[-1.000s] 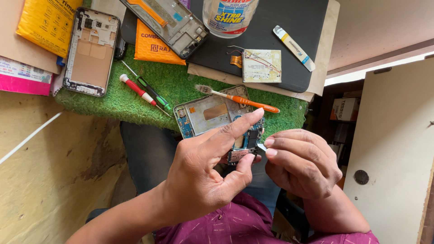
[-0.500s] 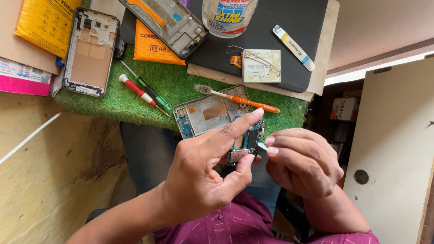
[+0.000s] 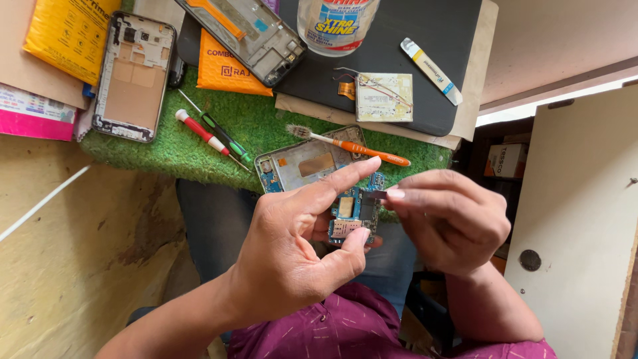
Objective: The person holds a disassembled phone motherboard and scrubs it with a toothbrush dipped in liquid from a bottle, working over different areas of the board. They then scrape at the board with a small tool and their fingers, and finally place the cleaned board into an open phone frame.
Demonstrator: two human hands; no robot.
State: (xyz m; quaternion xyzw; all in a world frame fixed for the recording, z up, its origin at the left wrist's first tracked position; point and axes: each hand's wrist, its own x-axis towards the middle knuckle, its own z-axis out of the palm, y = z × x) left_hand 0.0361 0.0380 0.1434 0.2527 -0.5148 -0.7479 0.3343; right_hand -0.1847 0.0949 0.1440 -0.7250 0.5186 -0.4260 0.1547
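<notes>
My left hand (image 3: 299, 246) grips a small blue phone circuit board (image 3: 355, 209) between thumb and fingers, index finger stretched over its top. My right hand (image 3: 452, 216) pinches a small dark part (image 3: 375, 195) against the board's upper right edge. Both hands hover over my lap, just in front of the green mat's edge. An opened phone chassis (image 3: 302, 165) lies on the mat right behind the board, with an orange-handled brush (image 3: 352, 143) across it.
On the green turf mat (image 3: 173, 149) lie a red screwdriver (image 3: 199, 131), a green screwdriver (image 3: 222, 136) and a phone frame (image 3: 133, 76). Behind are another phone frame (image 3: 246, 30), an orange packet (image 3: 226, 66), a white bottle (image 3: 335, 23), a small square module (image 3: 384, 96) and a white tube (image 3: 430, 70) on a black pad.
My right hand's fingertips have shifted slightly up along the board's right edge with the small dark part. My left hand holds the board steady.
</notes>
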